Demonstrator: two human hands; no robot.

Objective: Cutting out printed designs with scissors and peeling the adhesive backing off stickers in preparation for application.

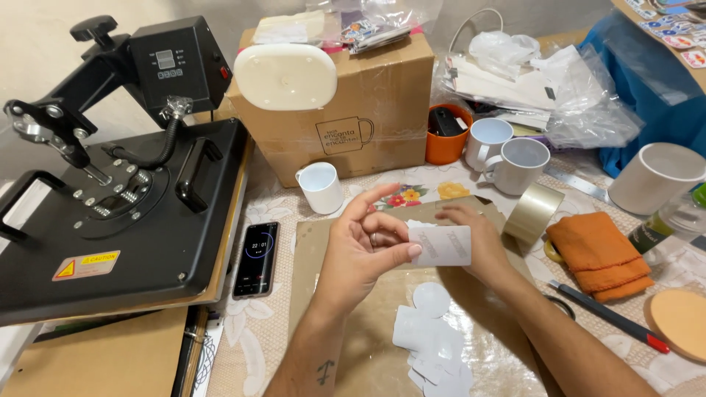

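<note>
- Left hand (364, 246): thumb and bent fingers pinched on the left edge of a small white printed sheet (441, 246), index finger lifted clear; sheet kept flat and face-up above the bench, presumably for inspection.
- Right hand (471, 235): behind the sheet's right edge, fingers curled against it as a steadying support; closed only lightly on the paper, the fingertips hidden behind it.
- Directly below the hands: loose pile of white cut-outs (430, 342), one round piece on top, lying on brown kraft paper (368, 345) spread as a work surface.
- Just left: smartphone (256, 259) flat on the bench with a round timer dial on screen, within easy sight.
- Just right: roll of clear tape (533, 213) on edge, touching a folded orange cloth (599, 254); a dark pen with a red tip (610, 317) near it; round cork coaster (680, 320) at the far right.
- Further back: white mugs (507, 158) grouped upright, a single white mug (321, 187) before a cardboard box (338, 110), an orange cup (446, 136) holding a dark item.
- Far left: black heat press (118, 198), plate shut, handle raised.
- Rear right: heap of clear plastic bags and papers (544, 92).
</note>
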